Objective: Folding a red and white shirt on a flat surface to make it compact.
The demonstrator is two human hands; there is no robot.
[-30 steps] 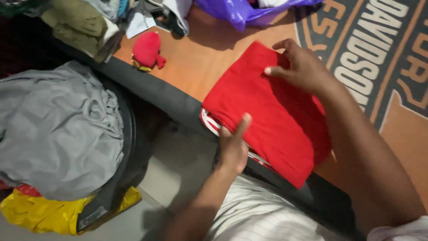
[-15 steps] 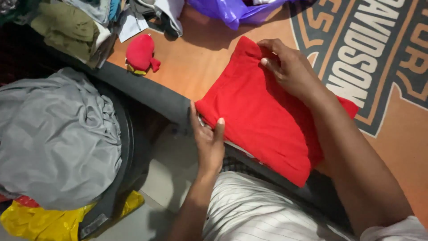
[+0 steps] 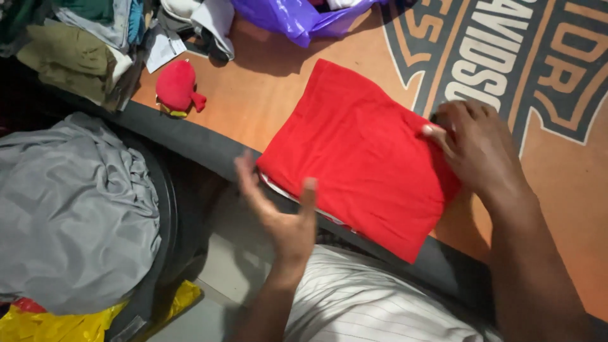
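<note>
A folded red garment (image 3: 354,152) lies flat on an orange bed cover (image 3: 266,95) with a dark emblem, its near corner over the bed's black edge. My right hand (image 3: 472,145) presses fingertips on the garment's right edge. My left hand (image 3: 278,209) hovers open, blurred, just off the garment's near-left corner, fingers spread and holding nothing.
A small red plush toy (image 3: 176,87) sits near the bed's black border (image 3: 190,142). A purple plastic bag (image 3: 297,16) and a heap of clothes (image 3: 82,38) lie at the far side. A grey cloth (image 3: 69,209) covers a round container at left, over a yellow bag (image 3: 57,323).
My right hand slid from the garment's upper left part to its right edge. My left hand lifted off the garment's near corner and opened. The garment now lies smoother and squarer.
</note>
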